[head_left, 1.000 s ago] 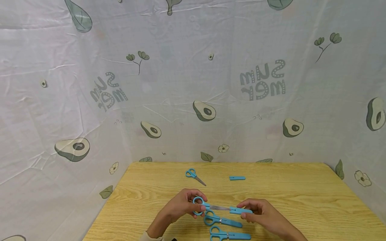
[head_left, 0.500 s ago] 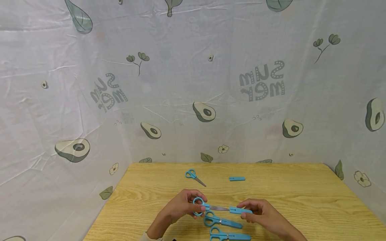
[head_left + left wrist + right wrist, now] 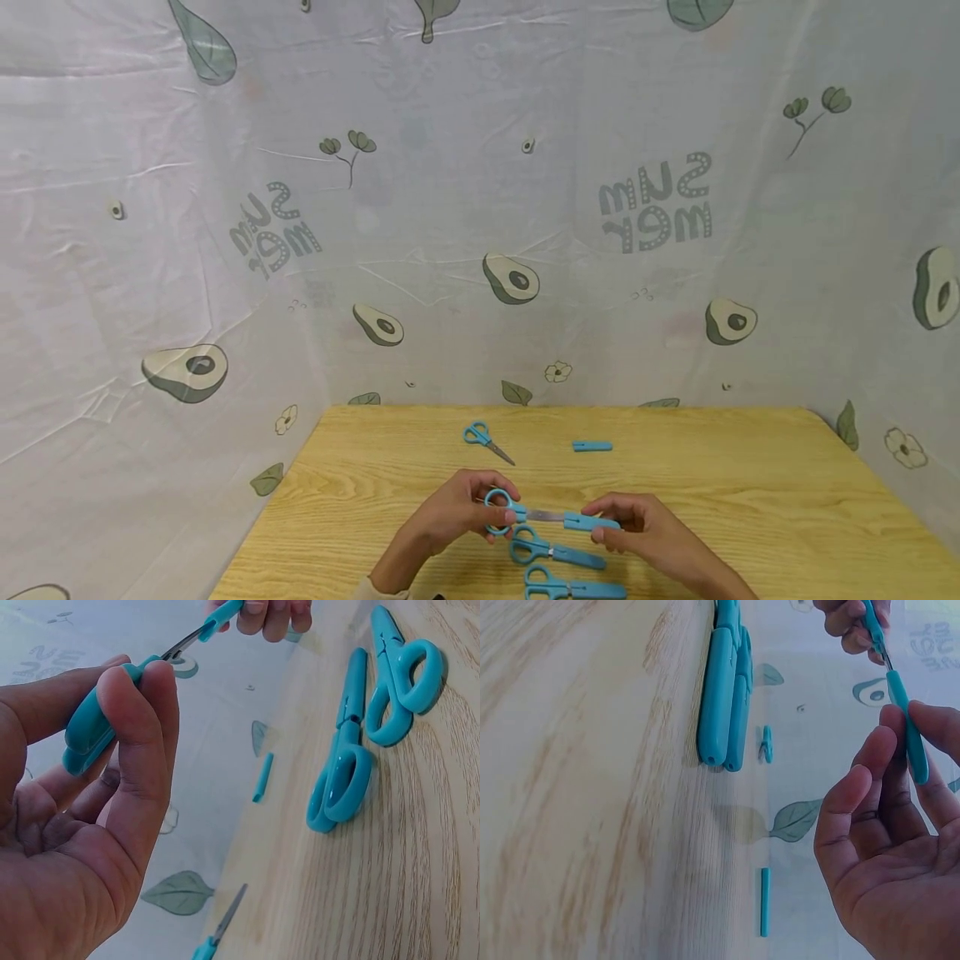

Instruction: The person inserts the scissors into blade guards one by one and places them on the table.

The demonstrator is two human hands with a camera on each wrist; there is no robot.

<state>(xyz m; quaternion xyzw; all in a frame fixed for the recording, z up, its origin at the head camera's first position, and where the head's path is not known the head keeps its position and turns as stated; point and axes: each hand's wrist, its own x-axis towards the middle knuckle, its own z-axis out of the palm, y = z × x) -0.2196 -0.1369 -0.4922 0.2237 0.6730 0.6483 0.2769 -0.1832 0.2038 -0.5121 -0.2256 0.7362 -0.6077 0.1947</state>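
Blue cover (image 3: 580,522) has slid farther onto scissors (image 3: 542,516), right grip (image 3: 636,527) pinching its middle, left grip (image 3: 462,505) holding their handles.

A wood-grain table (image 3: 712,475) bears two capped scissors (image 3: 555,552), uncapped scissors (image 3: 490,442), a cap (image 3: 592,447).

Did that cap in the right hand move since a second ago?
Yes: the held cap shifted left, toward the held scissors, against the loose cap lying beyond.

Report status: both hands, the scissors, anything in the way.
Left hand holds scissors. Right hand holds cap. Blade partly inside cap, some metal showing. Nothing seen blocking between them.
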